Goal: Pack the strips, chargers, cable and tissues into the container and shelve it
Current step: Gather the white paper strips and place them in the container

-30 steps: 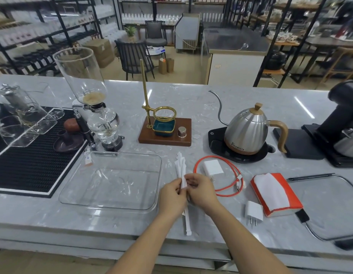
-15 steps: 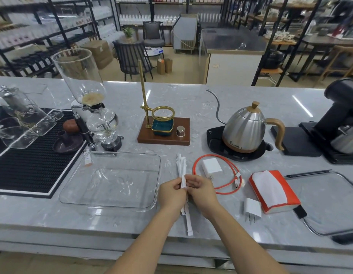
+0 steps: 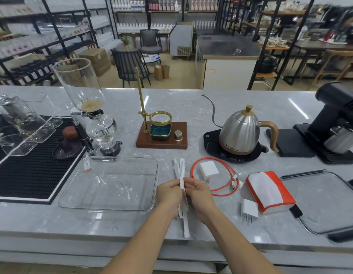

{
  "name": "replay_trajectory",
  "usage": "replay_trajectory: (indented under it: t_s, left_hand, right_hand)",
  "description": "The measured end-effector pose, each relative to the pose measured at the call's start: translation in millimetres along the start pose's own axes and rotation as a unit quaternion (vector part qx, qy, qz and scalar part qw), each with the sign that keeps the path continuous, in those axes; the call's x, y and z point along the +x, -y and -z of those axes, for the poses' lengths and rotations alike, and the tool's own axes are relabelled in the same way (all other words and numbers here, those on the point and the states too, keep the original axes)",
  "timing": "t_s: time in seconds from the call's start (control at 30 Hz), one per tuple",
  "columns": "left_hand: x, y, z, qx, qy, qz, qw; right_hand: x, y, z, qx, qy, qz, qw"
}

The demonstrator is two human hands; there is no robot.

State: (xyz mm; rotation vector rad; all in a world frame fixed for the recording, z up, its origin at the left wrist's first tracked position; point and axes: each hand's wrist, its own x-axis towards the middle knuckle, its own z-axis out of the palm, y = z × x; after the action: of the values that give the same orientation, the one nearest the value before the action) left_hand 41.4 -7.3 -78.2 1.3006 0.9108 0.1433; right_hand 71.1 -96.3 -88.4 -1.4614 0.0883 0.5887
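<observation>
Gathering the strips (image 3: 181, 175): left hand (image 3: 168, 194) and right hand (image 3: 199, 194) both pinch the white bundle just right of the container (image 3: 152, 206) (nothing packed yet), so next move looks like a short carry left over its rim.

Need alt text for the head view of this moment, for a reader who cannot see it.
Both hands, left hand and right hand, pinch a bundle of white strips above a grey counter, beside an empty clear container. To the right lie an orange cable coiled around a white charger, a second charger and a red tissue pack.
</observation>
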Motion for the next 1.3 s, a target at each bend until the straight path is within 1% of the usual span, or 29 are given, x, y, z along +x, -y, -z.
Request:
replay_trajectory:
  t_s: [0.13,0.27,0.37,0.53,0.7,1.03,1.17,1.3]
  left_hand:
    - [-4,4,-1,-0.015,-0.018,-0.011,1.0]
    - [-1,2,1,-0.042,-0.007,0.017,0.999]
    - [-1,2,2,-0.055,-0.004,0.031,0.998]
    - [-1,3,4,-0.047,0.012,0.036,0.998]
    - [-1,5,4,-0.034,0.006,0.039,0.999]
    - [-2,4,3,-0.102,0.022,0.055,0.993]
    - [-3,5,2,-0.135,0.021,0.061,0.989]
    - [-6,5,0,-0.181,0.031,0.052,0.982]
  right_hand:
    - [-2,1,-11,-0.004,-0.018,-0.003,1.0]
    - [-3,4,-9,-0.003,-0.024,-0.01,1.0]
    - [-7,4,-7,-0.02,-0.02,0.0,1.0]
    - [-10,3,-5,-0.025,-0.009,0.006,1.0]
    - [-11,2,-2,-0.021,-0.005,0.014,1.0]
    - [-10,-11,-11,-0.026,-0.087,0.062,0.994]
    - [-10,-10,-11,-0.015,-0.105,0.073,0.992]
    - [-12,-7,-9,-0.013,-0.11,0.107,0.988]
